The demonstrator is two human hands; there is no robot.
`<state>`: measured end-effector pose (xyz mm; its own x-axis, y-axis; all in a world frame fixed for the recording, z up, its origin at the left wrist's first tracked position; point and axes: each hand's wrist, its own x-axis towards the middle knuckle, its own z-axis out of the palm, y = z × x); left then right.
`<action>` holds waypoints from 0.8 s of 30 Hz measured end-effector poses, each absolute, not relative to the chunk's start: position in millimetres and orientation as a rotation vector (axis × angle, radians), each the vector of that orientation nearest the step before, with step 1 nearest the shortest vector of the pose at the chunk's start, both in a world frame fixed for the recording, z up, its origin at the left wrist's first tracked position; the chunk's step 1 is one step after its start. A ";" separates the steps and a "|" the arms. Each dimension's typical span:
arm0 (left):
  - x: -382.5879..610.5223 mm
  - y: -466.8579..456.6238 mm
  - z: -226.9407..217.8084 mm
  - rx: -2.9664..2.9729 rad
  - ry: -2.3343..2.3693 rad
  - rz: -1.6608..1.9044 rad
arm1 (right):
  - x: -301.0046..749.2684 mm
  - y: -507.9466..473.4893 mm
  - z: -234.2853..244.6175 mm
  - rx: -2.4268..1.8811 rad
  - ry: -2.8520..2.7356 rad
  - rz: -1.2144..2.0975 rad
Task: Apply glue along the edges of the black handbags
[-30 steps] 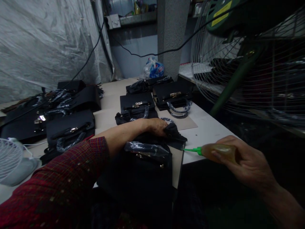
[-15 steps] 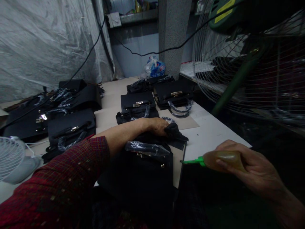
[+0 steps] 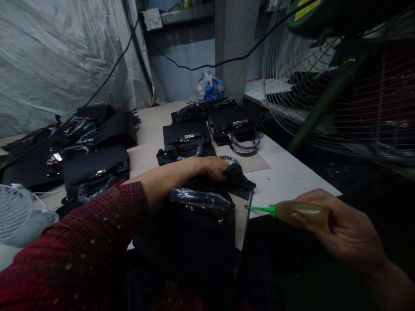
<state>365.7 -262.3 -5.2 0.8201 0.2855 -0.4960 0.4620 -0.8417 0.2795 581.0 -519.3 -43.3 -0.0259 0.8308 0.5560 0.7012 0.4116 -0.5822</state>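
Note:
In my right hand (image 3: pixel 340 229) is a glue bottle (image 3: pixel 300 215) with amber contents, my fingers wrapped round its body. Its green nozzle (image 3: pixel 259 209) points left, with the tip beside the beige side of the black handbag (image 3: pixel 191 242) nearest me. A plastic-wrapped handle (image 3: pixel 201 198) lies across the top of that bag. My left hand (image 3: pixel 214 168) reaches over the bag and is closed on its black fabric (image 3: pixel 238 175) at the far corner; the fingertips are mostly hidden.
More black handbags (image 3: pixel 186 134) with metal clasps lie further back and in a pile (image 3: pixel 97 168) on the left. A small white fan (image 3: pixel 14 214) stands at the left edge. A large caged fan (image 3: pixel 324 99) fills the right. A black cable (image 3: pixel 201 68) hangs across the back.
The glue bottle has shifted slightly up relative to the bag's side edge. My left hand keeps its place on the fabric. The whole view has moved a little.

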 end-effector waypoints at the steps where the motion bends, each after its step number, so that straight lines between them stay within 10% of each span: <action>1: 365.7 -261.5 -5.9 2.614 0.550 -0.622 | 579.9 -521.0 -42.9 -1.336 -1.779 0.171; 24: 363.0 -259.9 -8.1 2.625 0.474 -0.562 | 582.3 -517.2 -49.1 -1.340 -1.743 0.001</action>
